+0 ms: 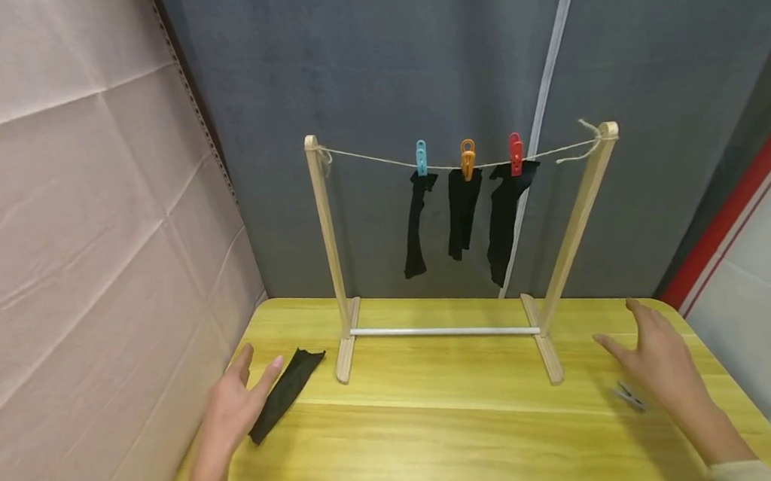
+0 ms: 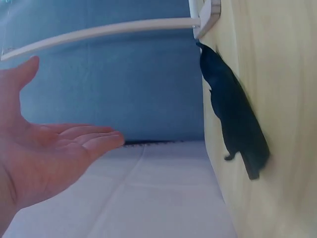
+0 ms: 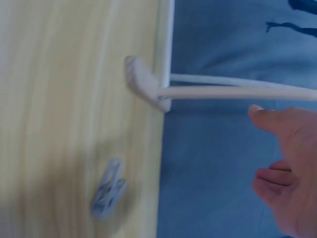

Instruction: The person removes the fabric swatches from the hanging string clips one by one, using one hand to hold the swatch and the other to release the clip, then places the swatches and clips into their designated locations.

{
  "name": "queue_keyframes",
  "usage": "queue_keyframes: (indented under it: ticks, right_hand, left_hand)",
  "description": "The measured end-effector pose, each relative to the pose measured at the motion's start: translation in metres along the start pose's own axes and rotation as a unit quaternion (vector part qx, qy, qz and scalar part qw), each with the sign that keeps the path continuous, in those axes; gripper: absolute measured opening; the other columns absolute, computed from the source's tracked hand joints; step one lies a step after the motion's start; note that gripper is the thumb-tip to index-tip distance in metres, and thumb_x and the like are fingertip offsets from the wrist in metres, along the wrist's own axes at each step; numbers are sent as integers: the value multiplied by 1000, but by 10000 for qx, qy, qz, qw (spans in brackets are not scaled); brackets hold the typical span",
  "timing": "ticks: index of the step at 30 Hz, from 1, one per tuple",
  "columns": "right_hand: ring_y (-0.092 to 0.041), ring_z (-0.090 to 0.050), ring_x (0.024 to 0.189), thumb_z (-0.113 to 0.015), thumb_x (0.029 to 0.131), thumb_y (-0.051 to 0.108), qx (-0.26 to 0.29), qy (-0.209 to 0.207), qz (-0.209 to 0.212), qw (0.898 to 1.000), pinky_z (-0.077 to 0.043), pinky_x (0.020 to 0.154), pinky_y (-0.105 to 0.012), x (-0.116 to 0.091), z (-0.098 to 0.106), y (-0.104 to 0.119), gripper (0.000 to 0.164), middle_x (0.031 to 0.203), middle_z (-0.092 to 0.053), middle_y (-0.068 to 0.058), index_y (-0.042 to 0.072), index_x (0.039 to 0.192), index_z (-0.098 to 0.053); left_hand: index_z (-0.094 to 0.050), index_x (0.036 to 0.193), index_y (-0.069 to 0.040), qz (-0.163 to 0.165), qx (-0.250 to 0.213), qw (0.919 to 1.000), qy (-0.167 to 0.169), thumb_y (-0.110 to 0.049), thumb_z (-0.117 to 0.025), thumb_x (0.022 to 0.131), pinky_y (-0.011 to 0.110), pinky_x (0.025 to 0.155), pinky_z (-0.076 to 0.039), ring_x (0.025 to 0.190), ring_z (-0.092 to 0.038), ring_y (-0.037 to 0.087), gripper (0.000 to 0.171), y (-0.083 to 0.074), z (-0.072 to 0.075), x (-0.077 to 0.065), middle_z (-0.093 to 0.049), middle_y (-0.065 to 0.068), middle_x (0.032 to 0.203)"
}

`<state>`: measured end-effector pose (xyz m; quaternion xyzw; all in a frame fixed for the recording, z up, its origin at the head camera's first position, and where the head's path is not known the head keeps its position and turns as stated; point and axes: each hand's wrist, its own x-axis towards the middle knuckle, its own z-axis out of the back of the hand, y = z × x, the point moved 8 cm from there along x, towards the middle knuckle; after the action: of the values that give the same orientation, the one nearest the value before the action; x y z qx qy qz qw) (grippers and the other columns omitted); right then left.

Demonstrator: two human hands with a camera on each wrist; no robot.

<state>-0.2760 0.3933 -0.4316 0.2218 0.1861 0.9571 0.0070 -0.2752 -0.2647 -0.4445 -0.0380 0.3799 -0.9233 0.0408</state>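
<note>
My left hand (image 1: 231, 405) hovers over the table's left side, thumb and fingers spread and holding nothing. Just right of it a strip of black cloth (image 1: 287, 394) lies flat on the table; the left wrist view shows the same black cloth (image 2: 233, 109) with ragged edges. Over on the right, my right hand (image 1: 660, 358) is held up with thumb apart from the fingers, nothing in it. Beside and below it lies a grey clothespin (image 1: 630, 396), which the right wrist view shows as a small grey clothespin (image 3: 109, 190) on the wood.
A wooden drying rack (image 1: 328, 237) stands at the table's back. From its string hang three black cloth pieces under a blue clothespin (image 1: 421, 158), an orange clothespin (image 1: 467, 160) and a red clothespin (image 1: 516, 155). A white bar (image 1: 443, 332) joins the feet. Pale fabric (image 1: 88, 256) walls the left side.
</note>
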Motion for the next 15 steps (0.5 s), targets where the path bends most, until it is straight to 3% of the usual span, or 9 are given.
queue_keyframes:
  ticks: [6,10,13,15]
  right_hand:
    - [-60,-54,122,-81,94,27,299,-832,61,9961,-48,90,-76,2,19,28,80,143,-56,-38,-5,156,-41]
    - [-55,-59,121,-85,88,18,610,-1462,309,9869,-50,88,-72,2,30,47,77,142,-60,-33,1,154,-49]
    - [-52,-62,119,-87,83,9,799,-1975,578,9753,-54,86,-48,1,39,61,74,139,-65,-29,3,149,-56]
    - [-51,-64,118,-88,79,4,950,-2256,763,9666,-52,90,-25,1,44,70,75,138,-66,-27,4,148,-59]
  left_hand:
    - [-11,171,-12,-672,-637,9950,-363,-55,-62,104,65,127,-31,157,-30,51,94,-23,-6,-2,-19,17,176]
    - [-20,170,-16,-1289,-1444,9790,-646,-36,-67,105,31,129,-36,159,-31,42,82,-35,-12,-2,-26,12,175]
    - [-28,167,-12,-1783,-1979,9602,-837,-21,-67,106,8,119,-36,157,-37,38,73,-44,-15,-3,-34,13,172]
    - [-33,166,-9,-2036,-2237,9488,-909,-13,-66,105,5,116,-36,155,-40,39,69,-50,-16,-3,-39,15,170]
